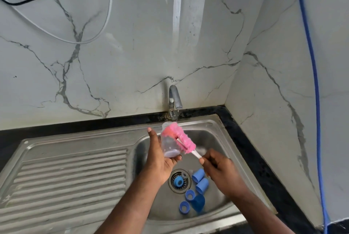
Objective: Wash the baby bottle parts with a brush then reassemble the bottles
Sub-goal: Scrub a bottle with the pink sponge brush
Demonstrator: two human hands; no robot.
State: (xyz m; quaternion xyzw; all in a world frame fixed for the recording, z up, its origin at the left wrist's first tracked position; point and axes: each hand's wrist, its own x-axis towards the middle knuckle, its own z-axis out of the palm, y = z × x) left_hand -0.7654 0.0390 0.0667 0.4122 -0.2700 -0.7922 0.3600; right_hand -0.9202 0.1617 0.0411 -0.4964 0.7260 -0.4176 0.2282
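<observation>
Brushed steel sink [79, 160], glossy marble-look wall [132, 54].

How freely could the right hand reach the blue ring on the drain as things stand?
Probably not yet: the right hand grips the brush. The path itself looks free; the blue ring lies uncovered on the drain, just below that hand.

Stainless steel sink [211, 133] set in black counter [75, 123], corner position. Ribbed drainboard [75, 173] left of basin. Round drain strainer [187, 183] in basin floor. Chrome faucet [174, 99] at back rim, spout over basin. White marble-veined wall [141, 54] behind and at right. Black cable [15, 3] and white cable [81, 42] loop across upper left. Blue hose [317, 90] hangs down right wall.
</observation>
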